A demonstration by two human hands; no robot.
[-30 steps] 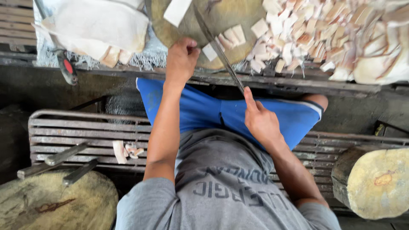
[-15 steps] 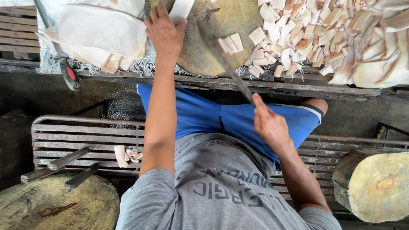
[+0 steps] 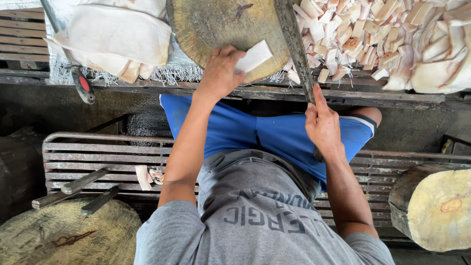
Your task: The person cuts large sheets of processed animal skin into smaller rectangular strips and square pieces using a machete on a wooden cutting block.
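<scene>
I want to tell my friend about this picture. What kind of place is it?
It looks like a meat-cutting stall or workshop, probably at a market. The left hand holds a pale strip on a round wooden chopping block, the right hand grips a long knife, and a pile of cut pieces lies beside it.

The block [image 3: 221,24] is rough, worn wood. The blade [image 3: 294,44] is dull, grey metal. The strip [image 3: 254,56] looks pale, smooth and waxy. The bench [image 3: 98,152] is matt, rusty metal slats. The shorts [image 3: 255,132] are smooth blue cloth.
</scene>
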